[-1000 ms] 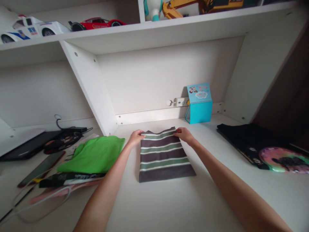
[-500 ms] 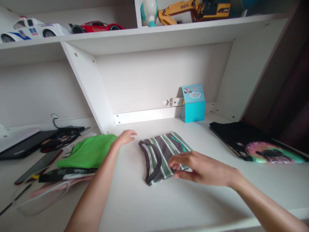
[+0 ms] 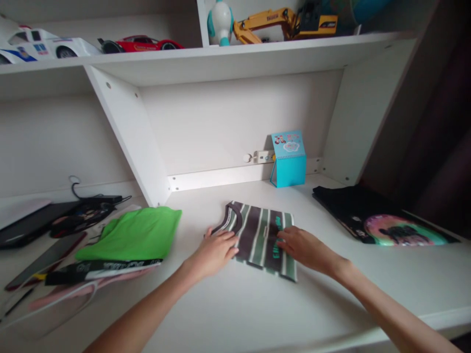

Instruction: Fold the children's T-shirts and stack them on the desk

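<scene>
A folded striped T-shirt in grey, green and white lies on the white desk, its dark collar at the left and green lettering at the right. My left hand rests on the collar side, fingers apart and thumb on the near edge, hiding part of the neckline. On the opposite side, my right hand touches the cloth by the lettering with its fingertips. Neither hand has cloth visibly gripped in it.
At left lie a bright green garment on other clothes, a phone and cables. A folded black shirt lies at right. A blue desk calendar stands at the back. Toys, including a yellow excavator, line the shelf above.
My left hand has come from beside the green garment onto the shirt's collar side. The shirt has turned and lies straighter, and my right hand has come down onto its lettered side.
</scene>
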Demonstrator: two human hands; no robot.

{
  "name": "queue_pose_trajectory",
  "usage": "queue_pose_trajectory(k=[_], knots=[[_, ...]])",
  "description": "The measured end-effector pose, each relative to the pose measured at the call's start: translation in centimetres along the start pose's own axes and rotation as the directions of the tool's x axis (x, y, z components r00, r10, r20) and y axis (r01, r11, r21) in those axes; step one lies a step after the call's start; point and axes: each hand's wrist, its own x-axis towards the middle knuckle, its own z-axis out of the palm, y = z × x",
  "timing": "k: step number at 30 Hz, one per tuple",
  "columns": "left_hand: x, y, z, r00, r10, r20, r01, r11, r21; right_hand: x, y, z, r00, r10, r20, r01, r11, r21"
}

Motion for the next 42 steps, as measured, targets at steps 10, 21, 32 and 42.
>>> queue_pose_trajectory(k=[10, 21, 32, 42], knots=[[2.0, -3.9, 2.8, 0.939, -0.342, 0.043, 0.342, 0.94, -0.01, 2.5, 0.0, -0.2, 0.996, 0.054, -0.076, -0.036, 0.974, 0.225], [1.3, -5.3, 1.3, 0.913, -0.4, -0.08, 0.403, 0.915, 0.024, 4.6, 1.9, 2.0, 0.975, 0.207, 0.079, -0.218, 0.96, 0.174], [1.8, -1.7, 2.7, 0.832, -0.551, 0.061, 0.334, 0.412, -0.848, 6.8, 3.4, 2.2, 0.898, 0.439, 0.043, -0.435, 0.865, 0.249], [4.8, 3.7, 1.0, 0.848, -0.519, 0.108, 0.222, 0.162, -0.962, 2.0, 7.2, -0.9, 0.918, 0.37, -0.143, -0.283, 0.863, 0.419]])
